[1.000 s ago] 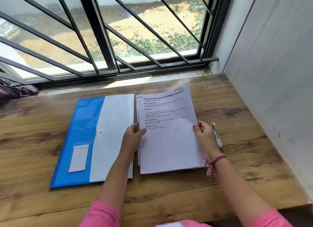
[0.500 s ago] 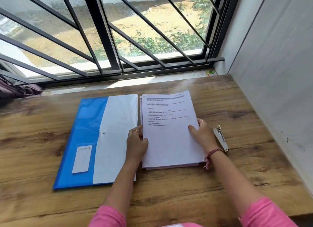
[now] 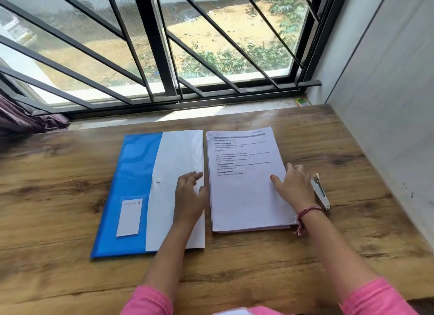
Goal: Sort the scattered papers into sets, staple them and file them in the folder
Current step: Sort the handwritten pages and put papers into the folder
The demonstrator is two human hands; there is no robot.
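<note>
1. Squarely at the middle of the wooden surface (image 3: 258, 267) lies the stack of papers (image 3: 246, 197), face up, with printed headings and lines of text on its top sheet (the print is too small to read with certainty). Edges of lower sheets peek out along its near and left sides.
2. Over the stack's right edge rests the right hand (image 3: 293, 187): its fingers are spread and fairly straight, the thumb pointing left across the top sheet, nothing gripped. A ring sits on one finger and a reddish thread bracelet (image 3: 307, 212) circles the wrist.
3. Just left of the stack, the left hand (image 3: 190, 194) lies on the folder's white flap, fingers loosely extended and gripping nothing, its thumb side close to the gap between folder and papers. It also wears a ring.
4. Beside the papers on the left is the folder (image 3: 131, 187), blue with a white flap, a snap button (image 3: 158, 180) on the flap's edge and a white label (image 3: 129, 217) on the blue part. Folder and stack lie side by side, a narrow gap between them.
5. Right of the stack, partly hidden behind the right hand, lies the stapler (image 3: 321, 193), pale and slim.
6. Pink sleeves (image 3: 150, 300) show at the bottom edge.
7. Beyond the surface stands a window with black slanted bars (image 3: 155, 44); a dark cloth (image 3: 25, 119) is bunched at the sill's left end, a small colourful object (image 3: 301, 102) sits at its right, and a pale wall (image 3: 387, 91) closes the right side.
</note>
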